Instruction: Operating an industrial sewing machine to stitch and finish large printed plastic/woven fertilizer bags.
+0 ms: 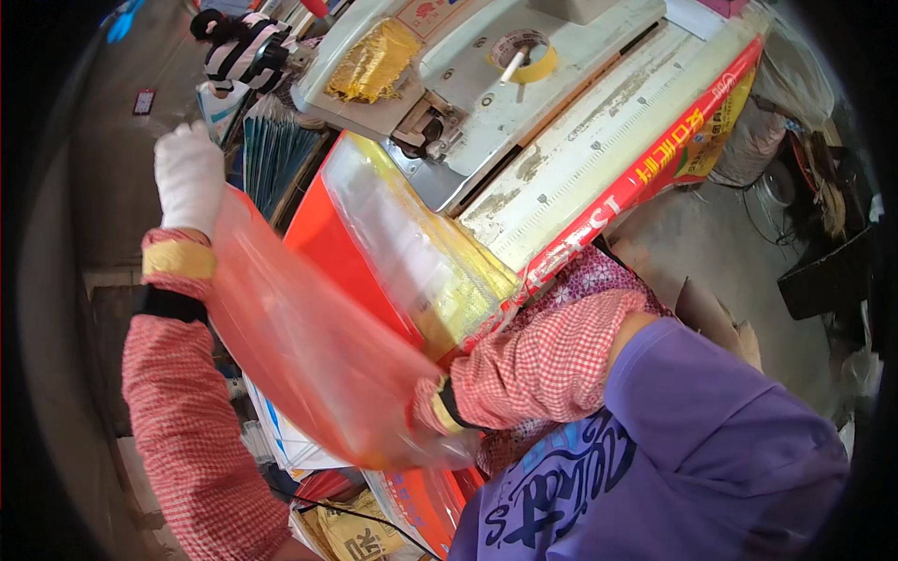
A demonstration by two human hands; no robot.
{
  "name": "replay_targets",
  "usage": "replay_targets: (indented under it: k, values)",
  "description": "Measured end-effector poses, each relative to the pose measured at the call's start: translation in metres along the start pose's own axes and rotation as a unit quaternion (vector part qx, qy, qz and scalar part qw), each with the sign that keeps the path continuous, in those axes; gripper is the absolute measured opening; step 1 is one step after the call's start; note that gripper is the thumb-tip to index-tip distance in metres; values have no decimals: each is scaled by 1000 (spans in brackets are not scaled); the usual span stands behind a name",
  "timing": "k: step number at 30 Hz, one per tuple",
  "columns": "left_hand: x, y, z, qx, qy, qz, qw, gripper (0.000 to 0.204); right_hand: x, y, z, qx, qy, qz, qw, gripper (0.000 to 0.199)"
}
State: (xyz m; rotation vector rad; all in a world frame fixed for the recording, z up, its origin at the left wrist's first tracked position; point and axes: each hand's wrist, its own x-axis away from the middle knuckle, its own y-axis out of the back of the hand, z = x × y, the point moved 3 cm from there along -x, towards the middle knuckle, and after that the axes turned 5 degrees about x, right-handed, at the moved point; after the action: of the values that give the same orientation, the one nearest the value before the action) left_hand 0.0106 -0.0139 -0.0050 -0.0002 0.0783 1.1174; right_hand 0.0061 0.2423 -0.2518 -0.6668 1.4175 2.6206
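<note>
My left hand [190, 178], in a white glove, is raised at the upper left with its fingers closed on the corner of a translucent red plastic bag [299, 327]. The bag hangs slanting from that hand down to my right forearm and is partly smeared by motion. My right forearm [533, 360], in a red checked sleeve, reaches to the bag's lower end. Beyond its cuff the right hand is covered by the bag, so its fingers do not show. Beside the bag lies a stack of yellow and clear bags [402, 243] with a red sheet [341, 252] beneath.
A pale sewing machine [449, 79] stands on the table, with a roll of yellow tape [535, 67] and folded yellow woven material [376, 61] on it. Red printed edging [645, 178] runs along the table front. Another person [241, 47] sits at the far left. Stacked bags [281, 150] lie beyond.
</note>
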Motion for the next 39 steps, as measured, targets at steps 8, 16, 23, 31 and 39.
replay_targets:
  k: [8,16,23,31,39]
  values:
    - [-21,-13,15,234,145,179,945,21,172,35,-24,74,-253,21,965,17]
    - [-22,-8,15,375,159,182,895,34,242,192,-15,133,-527,-182,819,38]
    - [-27,4,6,357,132,157,911,33,209,180,-31,-341,-353,-377,785,65]
    - [-29,-59,11,596,153,198,763,22,189,156,-47,-78,-445,-71,889,40]
    - [-63,-61,-89,417,192,17,888,22,159,142,-16,-69,-404,-294,864,28]
